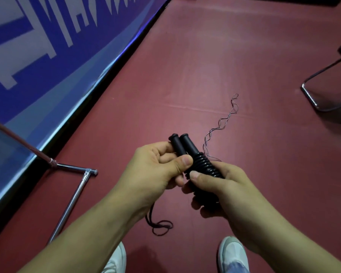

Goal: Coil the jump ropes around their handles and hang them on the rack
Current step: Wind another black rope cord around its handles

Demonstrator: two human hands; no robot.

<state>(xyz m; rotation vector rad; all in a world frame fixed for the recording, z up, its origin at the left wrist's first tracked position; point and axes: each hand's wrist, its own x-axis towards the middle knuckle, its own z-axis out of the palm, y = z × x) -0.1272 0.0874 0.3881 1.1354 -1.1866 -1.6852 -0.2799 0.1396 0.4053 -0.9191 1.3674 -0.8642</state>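
Although the left hand [156,168] pinches and the right hand [222,192] curls tight round the two black handles [185,146] held side by side, the thin rope [220,123] trails loose on the floor [224,56] beyond the handles, so coiling seems barely started and hanging remains.

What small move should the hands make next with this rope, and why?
Probably wind one more turn: the left hand grips the two handles, the coils cover only their lower part, and loose rope trails on the floor.

Open floor [234,56] ahead; banner [47,56] and metal stand [73,196] crowd the left.
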